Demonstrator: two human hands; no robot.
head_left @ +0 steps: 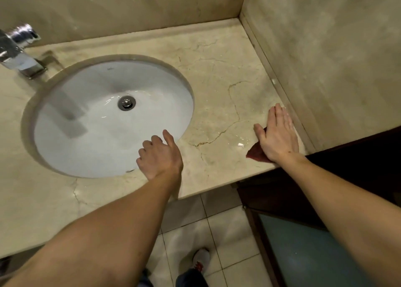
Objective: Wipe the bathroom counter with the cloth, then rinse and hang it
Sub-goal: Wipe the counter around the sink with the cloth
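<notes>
A beige marble counter (217, 73) holds a white oval sink (91, 134). My right hand (277, 134) lies flat, fingers together, pressing a dark red cloth (255, 153) onto the counter's front right corner, close to the side wall. Most of the cloth is hidden under the palm. A wet sheen covers the marble left of that hand. My left hand (160, 156) rests on the sink's front right rim with its fingers loosely curled, holding nothing.
A chrome faucet (17, 50) stands at the far left behind the sink. Marble walls (325, 58) close the back and right side. A dark wooden frame (282, 199) with frosted glass lies below right. Tiled floor (195, 217) and my shoe (201, 258) show below.
</notes>
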